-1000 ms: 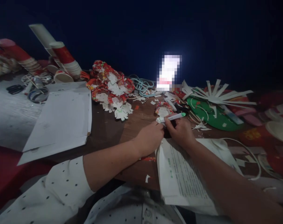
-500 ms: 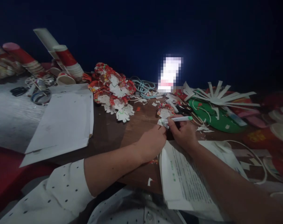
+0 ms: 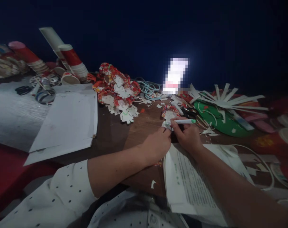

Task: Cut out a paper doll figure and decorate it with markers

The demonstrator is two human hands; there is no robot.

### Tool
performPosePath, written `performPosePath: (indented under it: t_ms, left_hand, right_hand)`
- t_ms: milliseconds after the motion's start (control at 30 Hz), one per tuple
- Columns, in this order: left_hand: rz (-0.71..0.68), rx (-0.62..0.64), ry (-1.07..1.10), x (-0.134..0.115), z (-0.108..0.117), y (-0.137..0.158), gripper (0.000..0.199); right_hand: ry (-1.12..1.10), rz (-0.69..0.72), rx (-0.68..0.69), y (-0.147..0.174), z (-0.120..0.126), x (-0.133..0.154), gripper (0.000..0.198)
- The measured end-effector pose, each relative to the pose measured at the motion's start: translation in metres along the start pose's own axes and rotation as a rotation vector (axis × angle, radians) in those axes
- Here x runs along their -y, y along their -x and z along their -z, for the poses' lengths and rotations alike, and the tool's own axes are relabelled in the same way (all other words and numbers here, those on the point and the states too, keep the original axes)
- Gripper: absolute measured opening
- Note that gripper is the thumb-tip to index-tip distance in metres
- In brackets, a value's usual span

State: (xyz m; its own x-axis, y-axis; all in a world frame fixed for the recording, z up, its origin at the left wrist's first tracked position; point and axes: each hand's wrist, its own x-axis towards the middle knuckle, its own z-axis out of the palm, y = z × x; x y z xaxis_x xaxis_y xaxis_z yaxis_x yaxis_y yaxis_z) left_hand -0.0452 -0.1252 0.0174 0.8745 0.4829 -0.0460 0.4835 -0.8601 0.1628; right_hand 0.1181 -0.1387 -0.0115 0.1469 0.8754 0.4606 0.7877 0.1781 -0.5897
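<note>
My right hand (image 3: 187, 134) is closed round a white marker with a green end (image 3: 185, 121), its tip side toward a small white paper cutout (image 3: 167, 124). My left hand (image 3: 158, 144) has its fingers curled at the near edge of that cutout and grips it; the fingertips are partly hidden. Just beyond lies a red patterned piece with a white centre (image 3: 169, 114). Under my right forearm rests an open printed booklet (image 3: 191, 180). Left of my hands is a pile of red crinkled pieces with white cutouts (image 3: 118, 91).
White sheets (image 3: 67, 117) lie at the left, with stacked paper cups (image 3: 73, 60) behind them. A bright blurred screen (image 3: 176, 76) stands at the back, near a pale blue cable (image 3: 148, 88). To the right are a green disc (image 3: 220, 123) and a white strip fan (image 3: 229, 103).
The whole view has shifted slightly, so things appear a little further right. Both hands keep their hold, with the marker still over the cutout.
</note>
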Motion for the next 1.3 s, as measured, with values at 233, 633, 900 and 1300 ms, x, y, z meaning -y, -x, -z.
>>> performPosePath:
  t_ms: [233, 633, 900, 1300]
  left_hand:
    - [-0.003, -0.013, -0.021, 0.0013, -0.0018, 0.0, 0.031]
    - [-0.007, -0.017, -0.01, 0.0006, -0.0014, -0.0014, 0.032]
    - [-0.013, -0.051, -0.033, 0.0013, -0.0054, -0.0007, 0.029]
    - [-0.006, -0.016, -0.006, 0.0014, -0.001, -0.0009, 0.03]
  right_hand:
    - [0.007, -0.012, 0.021, -0.0019, -0.0002, 0.0018, 0.03]
    - [0.068, 0.002, 0.097, -0.0054, -0.0017, 0.0009, 0.036]
    - [0.133, -0.005, 0.077, -0.0047, -0.004, 0.0011, 0.037]
    - [0.15, -0.039, 0.05, -0.003, -0.002, 0.0052, 0.039]
